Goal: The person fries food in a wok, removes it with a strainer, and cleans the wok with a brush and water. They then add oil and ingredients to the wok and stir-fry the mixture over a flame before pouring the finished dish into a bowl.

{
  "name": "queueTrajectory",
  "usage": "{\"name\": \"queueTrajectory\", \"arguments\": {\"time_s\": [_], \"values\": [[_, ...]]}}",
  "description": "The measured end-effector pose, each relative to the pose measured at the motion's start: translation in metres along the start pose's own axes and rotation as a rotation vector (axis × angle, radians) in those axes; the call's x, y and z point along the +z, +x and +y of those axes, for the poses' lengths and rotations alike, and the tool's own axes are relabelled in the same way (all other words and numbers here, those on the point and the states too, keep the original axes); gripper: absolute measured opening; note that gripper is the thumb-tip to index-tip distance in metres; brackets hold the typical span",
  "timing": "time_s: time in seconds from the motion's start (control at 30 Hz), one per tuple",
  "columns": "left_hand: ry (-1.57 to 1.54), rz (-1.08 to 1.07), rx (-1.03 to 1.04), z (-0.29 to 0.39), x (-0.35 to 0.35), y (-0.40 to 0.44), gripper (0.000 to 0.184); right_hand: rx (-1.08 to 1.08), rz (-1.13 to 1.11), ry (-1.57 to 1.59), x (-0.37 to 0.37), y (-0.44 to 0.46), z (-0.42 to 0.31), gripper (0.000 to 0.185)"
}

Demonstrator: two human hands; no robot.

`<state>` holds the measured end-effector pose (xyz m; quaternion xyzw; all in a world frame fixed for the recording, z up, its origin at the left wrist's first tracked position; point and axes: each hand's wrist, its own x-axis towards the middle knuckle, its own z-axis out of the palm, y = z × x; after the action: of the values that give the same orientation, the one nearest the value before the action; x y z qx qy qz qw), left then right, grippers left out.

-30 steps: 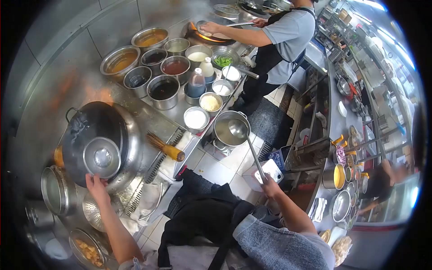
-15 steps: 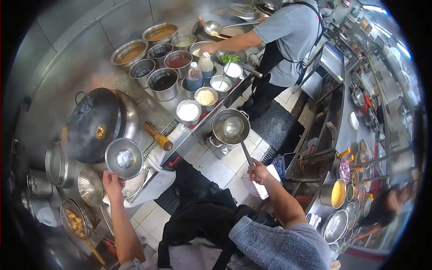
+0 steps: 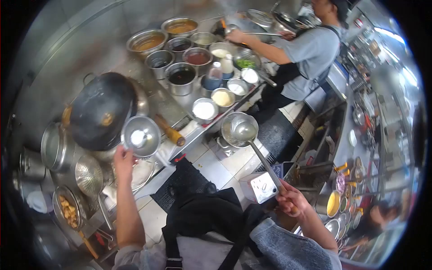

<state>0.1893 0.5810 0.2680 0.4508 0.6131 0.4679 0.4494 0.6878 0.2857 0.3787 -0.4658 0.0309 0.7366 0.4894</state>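
My left hand [image 3: 124, 164] is closed on the near rim of a steel bowl [image 3: 146, 146], tilted so its shiny inside faces me. That bowl hangs beside a large black wok [image 3: 101, 114], which has a small brown patch of food in it. My right hand [image 3: 292, 200] wraps around the handle end of a long ladle [image 3: 265, 164]. The ladle's round bowl is over a steel pot [image 3: 227, 119] standing beyond the counter edge. Whether the ladle touches the pot, I cannot tell. Near my left forearm lies a perforated strainer [image 3: 88, 174].
Several steel pots of sauces [image 3: 181, 76] and white powders [image 3: 204, 109] line the counter, with squeeze bottles among them. A bamboo brush [image 3: 171, 130] lies by the wok. A co-worker [image 3: 310, 58] works at the far wok. Fried pieces [image 3: 68, 211] sit in a strainer, lower left.
My right hand has drawn down and right, toward my body, with the ladle. My left hand and the bowl appear a little further right as the view shifts. The co-worker's arm has moved.
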Motion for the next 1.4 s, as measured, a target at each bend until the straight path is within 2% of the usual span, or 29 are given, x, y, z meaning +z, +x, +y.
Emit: {"name": "queueTrajectory", "arguments": {"time_s": [0.17,0.2,0.3,0.4,0.47,0.5,0.57,0.6,0.67,0.7,0.77,0.8,0.9,0.97,1.0,1.03,1.07,1.1,1.17,1.2,1.23,1.27,1.3,1.33,1.37,1.4], "values": [[0.003,-0.046,-0.009,-0.013,0.006,0.018,0.014,0.138,-0.147,-0.179,0.083,-0.010,-0.006,0.074],[-0.010,-0.040,-0.008,-0.010,0.005,0.024,0.015,0.188,-0.213,-0.126,0.106,-0.003,-0.007,0.077],[0.046,-0.007,-0.008,0.020,-0.020,0.053,0.013,0.225,-0.296,-0.281,0.179,0.027,-0.002,0.077],[-0.107,0.074,-0.126,0.058,-0.062,0.085,0.014,0.207,-0.503,-0.566,0.245,0.080,0.001,0.080],[-0.091,0.122,-0.122,0.064,-0.100,0.117,0.013,-0.019,-0.553,-1.086,0.292,0.110,0.015,0.077],[-0.053,0.128,-0.119,0.069,-0.115,0.129,0.011,-0.111,-0.492,-1.372,0.303,0.130,0.022,0.080],[0.124,0.196,-0.049,0.067,-0.137,0.158,0.011,-0.842,-0.474,-1.828,0.295,0.171,0.043,0.081],[0.127,0.198,-0.043,0.066,-0.144,0.170,0.011,-0.850,-0.476,-1.824,0.292,0.176,0.047,0.081],[0.596,0.211,-0.046,0.055,-0.150,0.190,0.009,-0.848,-0.343,-1.795,0.277,0.181,0.048,0.082],[0.595,0.202,-0.047,0.043,-0.150,0.195,0.009,-0.843,-0.334,-1.796,0.259,0.184,0.048,0.082],[1.046,0.421,0.297,0.018,-0.147,0.200,0.018,-0.669,-0.166,-1.709,0.207,0.179,0.047,0.081],[0.940,0.395,0.181,0.023,-0.146,0.197,0.027,-0.677,-0.117,-1.694,0.180,0.168,0.049,0.080],[0.900,0.464,0.299,0.039,-0.140,0.169,0.024,-0.673,-0.039,-1.543,0.088,0.129,0.066,0.078],[0.996,0.571,0.566,0.033,-0.144,0.153,0.022,-0.485,0.036,-1.271,0.029,0.094,0.081,0.079],[1.005,0.572,0.606,0.027,-0.145,0.146,0.020,-0.380,0.076,-0.969,-0.013,0.086,0.091,0.081],[0.988,0.509,0.481,0.005,-0.156,0.157,0.025,-0.375,0.092,-0.975,-0.035,0.069,0.100,0.082],[1.182,0.469,0.578,-0.012,-0.167,0.160,0.022,-0.361,0.124,-0.939,-0.038,0.056,0.103,0.082],[1.102,0.302,0.404,-0.027,-0.179,0.165,0.020,-0.349,0.142,-0.908,-0.041,0.049,0.106,0.083],[0.942,0.437,0.550,-0.061,-0.192,0.176,0.011,-0.267,0.203,-0.758,-0.080,0.066,0.114,0.080],[0.935,0.423,0.562,-0.047,-0.176,0.169,0.011,-0.231,0.295,-0.677,-0.079,0.078,0.109,0.080],[0.911,0.414,0.401,-0.019,-0.165,0.150,0.011,-0.286,0.336,-0.903,-0.097,0.105,0.101,0.080],[0.887,0.408,0.238,0.000,-0.154,0.133,0.015,-0.238,0.392,-0.850,-0.093,0.122,0.088,0.080],[0.889,0.407,0.240,0.006,-0.145,0.126,0.015,-0.303,0.441,-0.962,-0.096,0.145,0.082,0.079],[0.754,0.415,0.263,0.011,-0.136,0.121,0.019,-0.442,0.391,-1.251,-0.124,0.177,0.080,0.080],[0.620,0.423,0.283,0.016,-0.128,0.114,0.024,-0.468,0.386,-1.199,-0.142,0.207,0.079,0.082],[0.608,0.407,0.302,0.026,-0.119,0.105,0.023,-0.496,0.329,-1.358,-0.174,0.238,0.081,0.083]]}}
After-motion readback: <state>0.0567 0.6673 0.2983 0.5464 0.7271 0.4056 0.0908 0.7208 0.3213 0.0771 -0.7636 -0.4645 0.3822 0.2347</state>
